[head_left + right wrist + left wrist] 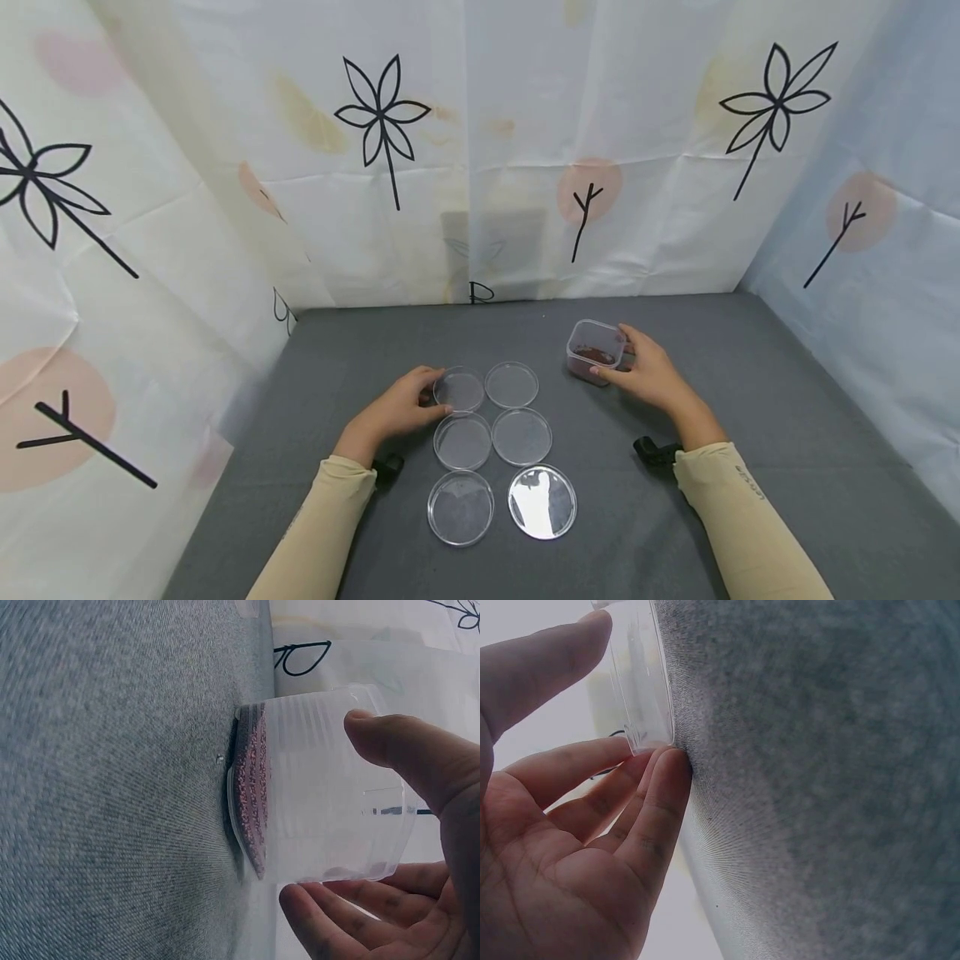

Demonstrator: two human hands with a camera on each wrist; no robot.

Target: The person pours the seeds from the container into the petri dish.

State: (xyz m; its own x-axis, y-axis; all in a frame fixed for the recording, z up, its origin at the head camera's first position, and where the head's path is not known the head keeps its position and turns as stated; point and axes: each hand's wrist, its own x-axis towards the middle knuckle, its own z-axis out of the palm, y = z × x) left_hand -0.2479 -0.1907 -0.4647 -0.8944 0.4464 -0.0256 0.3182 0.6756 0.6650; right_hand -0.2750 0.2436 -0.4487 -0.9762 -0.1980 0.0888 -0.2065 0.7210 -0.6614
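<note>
My left hand (401,406) holds the back-left clear petri dish (461,390) at its left edge. In the left wrist view the thumb is against one side of the dish wall (641,682) and the fingertips against the other. Off to the right, my right hand (651,372) grips a clear plastic tub (576,360) between thumb and fingers. Dark reddish grains (253,787) form a layer at the tub's bottom. The tub is low over the cloth; whether it touches is unclear.
Several more dishes stand in two columns: a back-right dish (512,385), a middle-left dish (462,442), a middle-right dish (522,437), a front-left dish (461,508) and a shiny front-right dish (542,502). A grey cloth (622,533) covers the table; printed curtains (510,125) surround it.
</note>
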